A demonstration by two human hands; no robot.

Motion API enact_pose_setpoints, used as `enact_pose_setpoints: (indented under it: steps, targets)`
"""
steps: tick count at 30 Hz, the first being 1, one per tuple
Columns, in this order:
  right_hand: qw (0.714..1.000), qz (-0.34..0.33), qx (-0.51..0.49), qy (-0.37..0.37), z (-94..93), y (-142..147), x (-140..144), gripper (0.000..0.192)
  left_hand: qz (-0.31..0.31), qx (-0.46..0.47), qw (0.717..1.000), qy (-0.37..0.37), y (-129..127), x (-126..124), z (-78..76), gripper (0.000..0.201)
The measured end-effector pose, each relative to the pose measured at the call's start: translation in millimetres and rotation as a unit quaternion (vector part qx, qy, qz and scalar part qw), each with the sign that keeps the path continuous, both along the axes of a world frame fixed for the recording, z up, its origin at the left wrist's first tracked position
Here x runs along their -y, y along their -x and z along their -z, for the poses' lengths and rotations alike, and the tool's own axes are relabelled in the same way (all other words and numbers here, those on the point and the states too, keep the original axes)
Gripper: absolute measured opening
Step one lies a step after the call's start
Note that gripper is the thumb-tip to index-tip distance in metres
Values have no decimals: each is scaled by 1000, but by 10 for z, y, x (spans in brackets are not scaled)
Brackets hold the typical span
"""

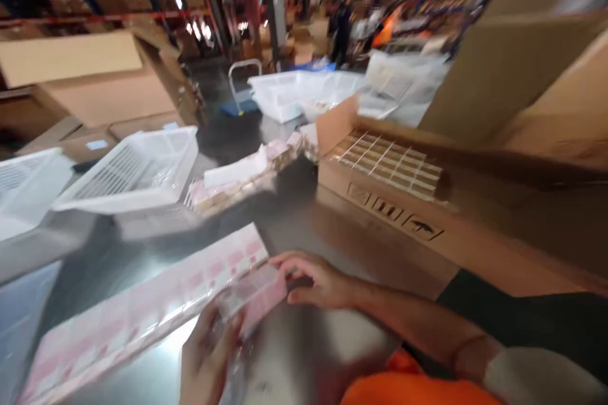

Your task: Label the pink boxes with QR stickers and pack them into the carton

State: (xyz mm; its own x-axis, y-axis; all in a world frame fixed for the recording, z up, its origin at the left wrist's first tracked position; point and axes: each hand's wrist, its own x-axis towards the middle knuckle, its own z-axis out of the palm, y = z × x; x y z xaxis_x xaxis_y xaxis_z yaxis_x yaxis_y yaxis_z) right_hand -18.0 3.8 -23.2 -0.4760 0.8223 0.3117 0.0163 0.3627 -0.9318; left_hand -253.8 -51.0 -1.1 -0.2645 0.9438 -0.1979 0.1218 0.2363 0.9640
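Note:
My left hand is closed around a small pink-and-white box in clear plastic, with loose film hanging below the fingers. My right hand is at the box's far right end, fingertips touching it, thumb standing apart and fingers loosely curved. Just behind the hands a long row of similar pink-and-white boxes lies slantwise on the shiny metal table. Motion blur hides the print on them.
To the right stands an open carton with white grid dividers. White plastic baskets stand at left, and more white bins at the back. Another row of pink packs lies mid-table. People and shelving are far behind.

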Motion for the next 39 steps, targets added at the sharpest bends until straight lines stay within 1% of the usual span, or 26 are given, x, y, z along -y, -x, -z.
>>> enact_pose_setpoints:
  steps: [1,2,3,6,8,9,11,13,14,15,17,20,22,24,26,28,29,30,31,32,33,34,35,37,38,39]
  targets:
    - [999,-11,-9,40,-14,-7,2,56,9,8,1000,-6,13,-17,19,57]
    - [998,-16,1,54,-6,-17,-11,60,20,18,1000,-10,26,-37,47,61]
    - [999,-12,20,47,16,-26,-31,55,32,19,999,-9,39,-57,80,61]
    - [997,15,78,-22,87,-44,-76,26,65,9,998,-4,53,-85,163,60]
    - [994,31,87,-62,82,-43,-66,18,58,16,998,-9,38,-78,190,60]
    - [993,29,88,-76,65,-38,-51,20,54,31,998,-12,28,-72,198,61]
    - [992,4,101,-81,24,-22,-11,38,72,82,994,-16,13,-62,214,67]
    - [991,-34,123,-35,10,0,26,64,118,148,982,-21,13,-59,233,79]
    - [991,-53,126,0,22,14,40,72,136,176,975,-28,18,-58,243,86]
    - [990,-68,114,40,45,30,51,75,144,193,970,-39,24,-58,254,93]
    - [988,-80,33,129,114,73,63,75,133,183,972,-63,32,-55,272,99]
    - [962,-48,-124,238,220,154,72,73,121,125,983,-66,4,-42,286,102]
    - [946,-11,-175,274,263,198,76,71,149,92,984,-33,-37,-28,282,95]
    - [937,17,-193,290,278,214,76,79,166,51,985,-12,-71,-14,265,72]
    - [945,40,-178,273,261,195,66,95,143,8,989,-27,-75,-5,242,51]
    - [973,76,-117,186,219,148,48,106,109,-20,992,-56,-48,-1,222,44]
    - [986,86,-74,122,195,122,39,104,93,-26,993,-69,-29,1,216,43]
    - [994,86,-31,60,175,100,34,96,81,-23,993,-78,-10,3,214,43]
    - [997,74,7,16,162,86,36,83,79,-6,993,-82,7,5,215,46]
    - [998,49,32,3,160,83,46,68,86,26,993,-82,18,9,217,50]
    - [999,18,43,23,169,90,64,55,99,66,989,-83,24,14,218,55]
    - [997,-8,34,70,188,108,88,48,117,102,984,-87,25,19,216,59]
    - [991,-28,7,130,213,133,116,47,136,125,978,-94,23,24,210,61]
    - [966,-58,-71,240,257,186,165,65,162,118,973,-118,13,29,185,54]
    - [956,-72,-97,268,268,206,182,77,173,93,971,-134,7,29,167,50]
    - [953,-80,-101,275,267,220,192,86,189,68,968,-147,4,30,148,47]
